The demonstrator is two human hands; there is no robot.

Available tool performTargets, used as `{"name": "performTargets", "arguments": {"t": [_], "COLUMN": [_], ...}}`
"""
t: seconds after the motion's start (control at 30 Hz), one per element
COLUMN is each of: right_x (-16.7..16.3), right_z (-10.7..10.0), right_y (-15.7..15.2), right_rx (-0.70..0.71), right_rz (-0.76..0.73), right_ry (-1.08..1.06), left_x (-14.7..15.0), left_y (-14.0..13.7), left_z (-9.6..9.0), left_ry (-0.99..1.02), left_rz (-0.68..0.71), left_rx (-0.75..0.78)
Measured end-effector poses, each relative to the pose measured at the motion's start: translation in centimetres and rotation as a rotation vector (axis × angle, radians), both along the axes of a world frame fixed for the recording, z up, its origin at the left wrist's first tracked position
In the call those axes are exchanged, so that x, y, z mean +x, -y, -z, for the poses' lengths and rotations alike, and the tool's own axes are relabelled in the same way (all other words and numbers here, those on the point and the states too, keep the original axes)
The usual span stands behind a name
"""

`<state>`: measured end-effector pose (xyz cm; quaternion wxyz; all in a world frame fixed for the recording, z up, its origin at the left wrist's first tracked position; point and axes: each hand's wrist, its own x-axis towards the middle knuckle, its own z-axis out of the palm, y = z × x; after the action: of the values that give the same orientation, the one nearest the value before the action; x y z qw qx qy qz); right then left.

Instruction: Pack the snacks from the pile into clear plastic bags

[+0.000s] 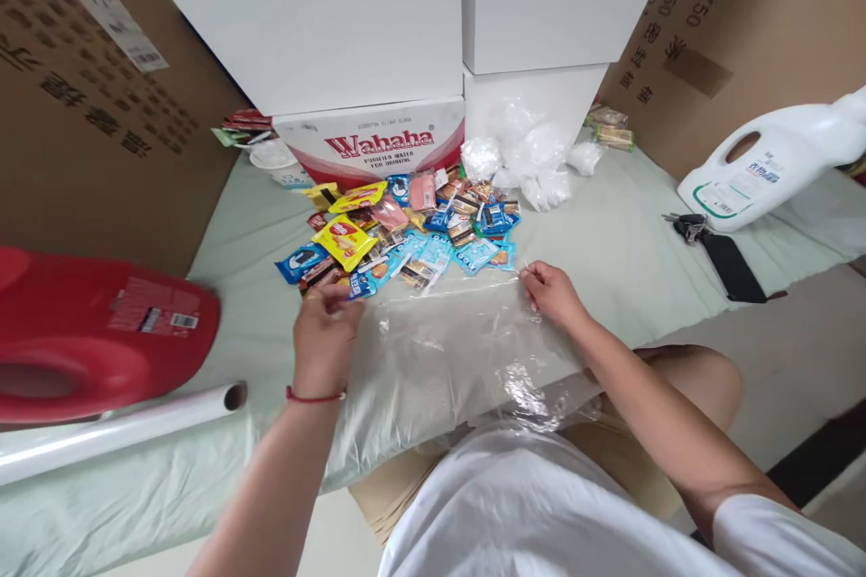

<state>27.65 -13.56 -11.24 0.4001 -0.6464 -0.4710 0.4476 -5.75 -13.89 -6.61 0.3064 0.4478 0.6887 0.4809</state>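
Listing from my remote post: one clear plastic film [439,343], spread over the pale green cloth [626,243] before a heap of snack packets [412,243], its far right corner pinched in the right hand [551,293]. Left hand [327,334], fingers curled narrow at the film's opposite corner, grip too hidden for me to confirm; red jug [135,325] and white roll [149,419] farther left.
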Motion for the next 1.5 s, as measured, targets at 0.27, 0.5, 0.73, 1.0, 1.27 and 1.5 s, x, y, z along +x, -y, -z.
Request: {"name": "performTargets", "arguments": {"t": [0.27, 0.5, 0.73, 1.0, 1.27, 1.5], "right_x": [-2.0, 3.7, 1.2, -19.3, -28.3, -25.2], "right_z": [1.0, 1.6, -0.3, -4.5, -3.0, -5.5], "right_y": [-0.8, -2.9, -5.4, -10.0, -13.6, -12.5], "right_rx": [0.116, 0.119, 0.333, 0.534, 0.385, 0.305], "right_rz": [-0.095, -0.033, -0.009, -0.547, -0.583, -0.662], "right_ry": [0.278, 0.558, 0.673, 0.887, 0.997, 1.058], "left_x": [7.0, 5.0, 5.0, 4.9, 4.9, 4.6], "left_y": [4.0, 3.8, 4.8, 4.6, 4.5, 4.7], "left_z": [-0.3, 7.4, 7.4, 7.4, 7.0, 7.4], "left_ry": [-0.443, -0.898, -1.064, -1.011, -0.970, -0.945], "left_rz": [0.596, 0.689, 0.662, 0.675, 0.688, 0.669], "left_rx": [0.192, 0.034, -0.023, -0.032, -0.042, -0.013]}}
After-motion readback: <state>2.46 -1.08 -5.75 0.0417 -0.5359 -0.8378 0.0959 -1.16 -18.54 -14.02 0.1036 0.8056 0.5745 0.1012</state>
